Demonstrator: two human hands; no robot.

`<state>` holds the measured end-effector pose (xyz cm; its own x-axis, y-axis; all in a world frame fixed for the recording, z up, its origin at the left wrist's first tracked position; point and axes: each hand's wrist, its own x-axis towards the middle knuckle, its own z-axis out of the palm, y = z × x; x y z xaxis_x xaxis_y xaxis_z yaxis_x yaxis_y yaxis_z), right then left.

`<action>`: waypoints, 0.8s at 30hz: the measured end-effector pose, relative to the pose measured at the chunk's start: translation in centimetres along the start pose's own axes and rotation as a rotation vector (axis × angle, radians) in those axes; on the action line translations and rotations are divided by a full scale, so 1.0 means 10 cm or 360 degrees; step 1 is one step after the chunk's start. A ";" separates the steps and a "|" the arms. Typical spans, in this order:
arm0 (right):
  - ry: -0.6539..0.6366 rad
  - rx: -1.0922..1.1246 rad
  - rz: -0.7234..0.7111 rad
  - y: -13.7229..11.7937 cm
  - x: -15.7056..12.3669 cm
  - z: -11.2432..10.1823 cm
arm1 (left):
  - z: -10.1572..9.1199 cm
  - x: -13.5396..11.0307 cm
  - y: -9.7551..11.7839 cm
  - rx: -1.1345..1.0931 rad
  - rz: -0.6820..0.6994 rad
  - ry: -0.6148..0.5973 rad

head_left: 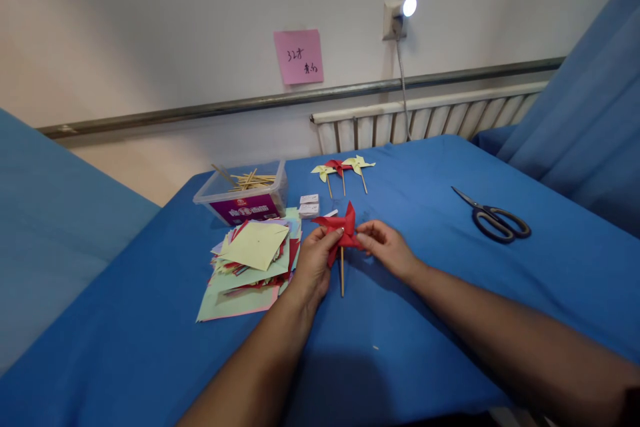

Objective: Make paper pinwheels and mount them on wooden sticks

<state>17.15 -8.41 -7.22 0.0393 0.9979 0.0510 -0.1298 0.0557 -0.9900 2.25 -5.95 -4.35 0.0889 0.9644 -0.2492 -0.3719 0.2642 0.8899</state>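
Note:
A red paper pinwheel (349, 219) on a thin wooden stick (343, 273) is held over the middle of the blue table. My left hand (316, 259) grips it from the left, thumb pressed near its centre and fingers behind the paper. On the other side, my right hand (387, 248) pinches the pinwheel's right blade between thumb and fingertips. Beyond my hands lie finished pinwheels: a pale yellow one (324, 172), a red one (340, 165) and another pale yellow one (359, 164). Two small white boxes (309, 205) sit just behind my left hand.
Left of my hands is a stack of coloured paper squares (255, 247). Behind it stands a clear plastic tub (240, 199) holding several wooden sticks. Black-handled scissors (493, 217) lie on the right. A radiator (430, 117) runs along the wall behind the blue-covered table (430, 360).

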 end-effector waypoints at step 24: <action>0.0039 -0.0642 -0.0282 0.07 -0.05 0.04 | 0.04 -0.02 -0.09 -0.0136 -0.0126 -0.0113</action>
<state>16.70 -8.86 -7.87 0.0505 0.9727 0.2264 0.2779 0.2040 -0.9387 2.91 -6.38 -4.94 0.1850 0.9399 -0.2871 -0.4381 0.3403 0.8320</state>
